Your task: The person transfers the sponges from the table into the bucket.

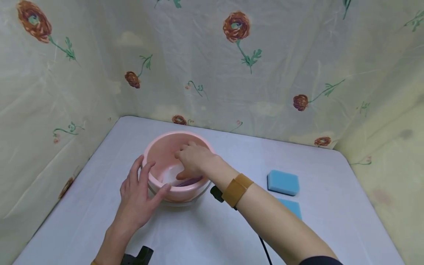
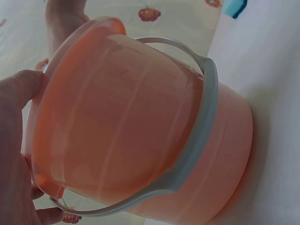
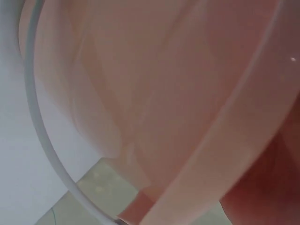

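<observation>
A pink bucket (image 1: 179, 193) stands on the table, its grey handle (image 2: 194, 136) hanging down along the outer side. My left hand (image 1: 137, 195) holds the bucket's near-left rim, thumb over the edge and fingers spread along the side. Reaching inside from the right is my right hand (image 1: 193, 160), thumb and fingers apart with nothing visible between them. Below it a purple item (image 1: 190, 182) lies low in the bucket, partly hidden by the near rim. In the right wrist view the bucket's wall (image 3: 154, 93) fills most of the picture.
Two blue sponges (image 1: 283, 182) with a dark layer lie right of the bucket; my right forearm partly covers the nearer sponge (image 1: 292, 208). A black cable (image 1: 265, 250) runs under that forearm. Flowered curtain (image 1: 212, 73) surrounds the white table (image 1: 245, 147).
</observation>
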The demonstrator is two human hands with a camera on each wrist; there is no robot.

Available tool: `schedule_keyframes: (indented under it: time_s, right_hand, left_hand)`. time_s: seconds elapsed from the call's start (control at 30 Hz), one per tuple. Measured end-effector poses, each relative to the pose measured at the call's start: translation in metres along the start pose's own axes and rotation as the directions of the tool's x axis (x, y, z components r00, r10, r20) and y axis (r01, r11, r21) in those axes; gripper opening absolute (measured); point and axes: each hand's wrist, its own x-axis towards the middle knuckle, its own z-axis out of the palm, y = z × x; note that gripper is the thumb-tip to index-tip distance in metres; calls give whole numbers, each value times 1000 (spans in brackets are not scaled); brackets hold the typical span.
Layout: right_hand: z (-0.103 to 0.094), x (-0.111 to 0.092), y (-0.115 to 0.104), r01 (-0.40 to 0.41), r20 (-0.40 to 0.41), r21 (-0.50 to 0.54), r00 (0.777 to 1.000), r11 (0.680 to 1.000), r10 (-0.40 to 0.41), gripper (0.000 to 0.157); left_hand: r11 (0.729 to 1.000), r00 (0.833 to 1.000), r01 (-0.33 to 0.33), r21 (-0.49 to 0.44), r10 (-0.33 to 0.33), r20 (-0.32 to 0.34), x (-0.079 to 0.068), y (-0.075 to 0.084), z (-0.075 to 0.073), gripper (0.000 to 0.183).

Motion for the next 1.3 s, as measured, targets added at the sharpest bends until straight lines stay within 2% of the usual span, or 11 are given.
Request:
schedule_keyframes:
  time_s: [0.3,0.97,1.3]
  right_hand:
    - [-12,-7,-1,54,-66,-58,996,997,-58,67]
    - [-18,-30,12,54,-166,44,985,998,-46,71]
    - [-17,-45,21,68,-231,106,972,992,-42,72]
  left_hand:
    - [1000,1000,-3,6,3,-2,0,0,0,81]
    - [1000,999,-25,-1,25,-20,0,0,1,81]
    - [1000,1000,-22,-8,22,-20,-2,0,2,80]
